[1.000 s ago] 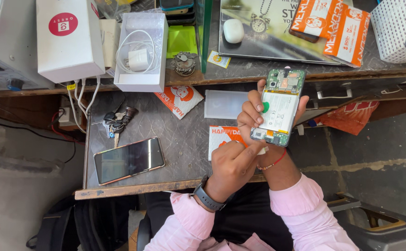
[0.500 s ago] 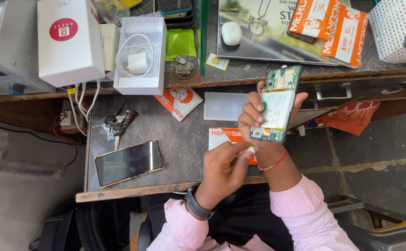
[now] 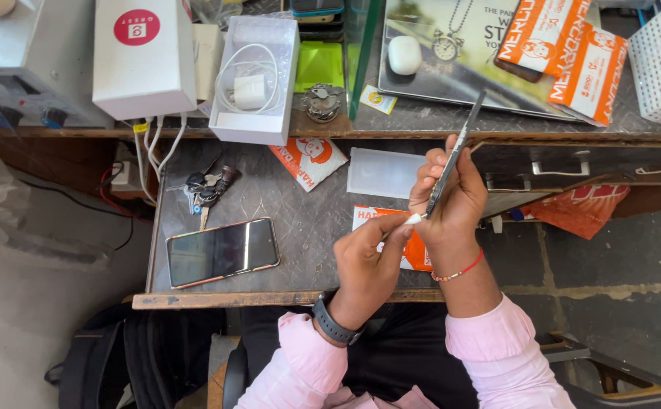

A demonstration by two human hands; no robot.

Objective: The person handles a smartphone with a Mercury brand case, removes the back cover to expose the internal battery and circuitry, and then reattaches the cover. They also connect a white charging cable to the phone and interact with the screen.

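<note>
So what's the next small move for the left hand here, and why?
Probably pull gently at the phone's lower edge: the right hand holds the opened phone edge-on, and the left hand already pinches something small and white there.

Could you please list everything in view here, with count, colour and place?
phone frame: one, dark, edge-on, held in the right hand
phone: one, dark screen, lying on the desk at left
keys: one bunch, dark, above the phone
clear sheet: one, pale, mid desk
white box: one, red disc on it, upper shelf
open box: one, white, holding a charger and cable
orange packets: two, orange and white, upper right
earbud case: one, white, upper shelf
desk: one, grey top
left hand: fingers at the frame's lower end, dark watch on the wrist
right hand: gripping the frame, red thread on the wrist
</note>
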